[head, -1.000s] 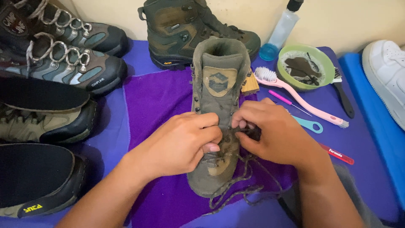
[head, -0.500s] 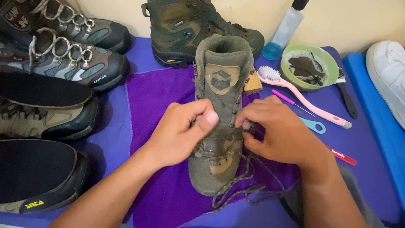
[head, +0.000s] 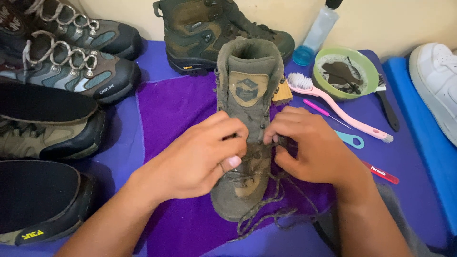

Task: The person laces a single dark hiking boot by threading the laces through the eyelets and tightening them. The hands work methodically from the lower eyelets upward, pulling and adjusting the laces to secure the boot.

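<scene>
Since half a second ago both hands have slid a little toward the toe of the boot [head: 247,128], and the left hand's fingers now curl tighter over the lacing.

The boot stands upright on a purple cloth [head: 173,114] in the middle of the bench [head: 419,157]. Its long axis runs straight away from the person, heel and open collar at the far end, toe pointing toward the person. The left hand [head: 197,159] lies over the boot's left side, fingers [head: 228,131] bent and pinched shut at the eyelets; the lace itself is hidden under them, so I cannot tell just what they grip. The right hand [head: 312,147] mirrors it on the right side, fingers closed at the same row. Loose lace [head: 266,214] trails off the toe onto the cloth.

Counted: one boot in hand; one more brown boot [head: 209,31] behind it by the wall; four other shoes stacked along the left edge; one white shoe [head: 435,81] at far right. One green bowl [head: 343,74], one clear bottle [head: 318,31], one pink brush [head: 333,107], one dark brush [head: 386,107], one pink pick [head: 321,110], one blue loop tool [head: 351,140], one red pen [head: 381,172].
</scene>
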